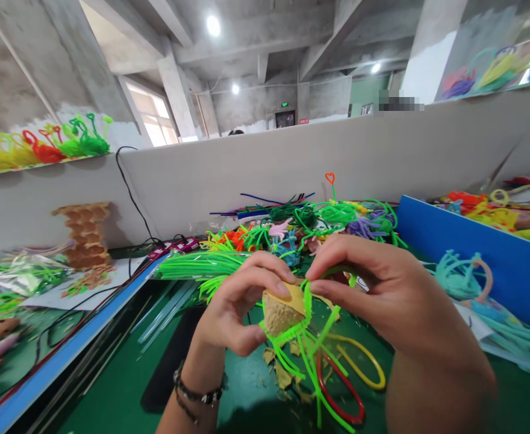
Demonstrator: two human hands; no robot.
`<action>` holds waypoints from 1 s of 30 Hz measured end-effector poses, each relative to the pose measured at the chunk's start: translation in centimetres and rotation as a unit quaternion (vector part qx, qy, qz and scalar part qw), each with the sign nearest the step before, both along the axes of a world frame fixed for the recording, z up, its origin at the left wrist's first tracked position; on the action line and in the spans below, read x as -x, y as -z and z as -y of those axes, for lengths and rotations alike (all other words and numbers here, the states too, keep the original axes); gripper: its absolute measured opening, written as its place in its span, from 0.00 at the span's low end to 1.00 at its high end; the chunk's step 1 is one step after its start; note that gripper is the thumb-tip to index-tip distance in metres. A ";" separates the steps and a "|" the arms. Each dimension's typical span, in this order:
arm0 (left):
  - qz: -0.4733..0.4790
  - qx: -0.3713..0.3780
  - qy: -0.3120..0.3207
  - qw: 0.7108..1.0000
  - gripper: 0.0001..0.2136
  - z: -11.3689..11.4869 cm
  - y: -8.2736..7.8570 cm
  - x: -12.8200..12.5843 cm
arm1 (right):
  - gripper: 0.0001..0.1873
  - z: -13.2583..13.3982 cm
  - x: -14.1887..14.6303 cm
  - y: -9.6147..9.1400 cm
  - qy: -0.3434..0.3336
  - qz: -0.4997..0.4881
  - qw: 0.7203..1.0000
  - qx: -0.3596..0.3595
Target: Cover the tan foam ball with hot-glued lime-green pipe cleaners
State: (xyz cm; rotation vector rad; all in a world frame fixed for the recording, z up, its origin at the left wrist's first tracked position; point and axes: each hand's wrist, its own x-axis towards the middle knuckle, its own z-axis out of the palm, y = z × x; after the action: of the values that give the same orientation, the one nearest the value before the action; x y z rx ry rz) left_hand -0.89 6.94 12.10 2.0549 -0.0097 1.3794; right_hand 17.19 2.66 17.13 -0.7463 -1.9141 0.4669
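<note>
My left hand (240, 307) grips a small tan foam block (279, 313) between thumb and fingers, just above the green table (120, 392). Bright green pipe cleaners (308, 337) wrap over the block and trail down toward the table. My right hand (382, 289) pinches the top of those green pipe cleaners right beside the block. Under my hands lie a red loop (337, 392) and a yellow loop (364, 361) of pipe cleaner, with tan foam crumbs (285, 374) around them.
A heap of mixed coloured pipe cleaners (301, 232) lies behind my hands against a grey partition (247, 169). A tan honeycomb foam piece (87, 235) stands at left. Blue dividers (468, 253) edge the workspace. Finished pipe-cleaner pieces (43, 147) sit atop the partition.
</note>
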 end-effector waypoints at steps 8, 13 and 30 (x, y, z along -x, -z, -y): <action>0.010 -0.012 0.018 1.000 0.12 -0.1 0.4 -0.5 | 0.03 -0.1 -0.6 0.0 -0.033 0.038 0.998 0.044; 0.005 -0.018 0.009 1.000 0.11 -0.1 0.5 -0.3 | 0.04 -0.1 -0.6 0.2 -0.055 0.026 0.996 0.060; 0.043 0.079 0.061 0.994 0.11 -0.9 1.8 -1.0 | 0.07 -2.0 -0.4 0.7 -0.130 0.016 0.979 0.155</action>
State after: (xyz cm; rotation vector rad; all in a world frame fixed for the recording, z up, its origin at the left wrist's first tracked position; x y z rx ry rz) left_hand 0.13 7.86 10.29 1.8347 -0.0600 1.3483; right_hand 17.60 4.64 16.45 -0.7042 -2.0024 0.9378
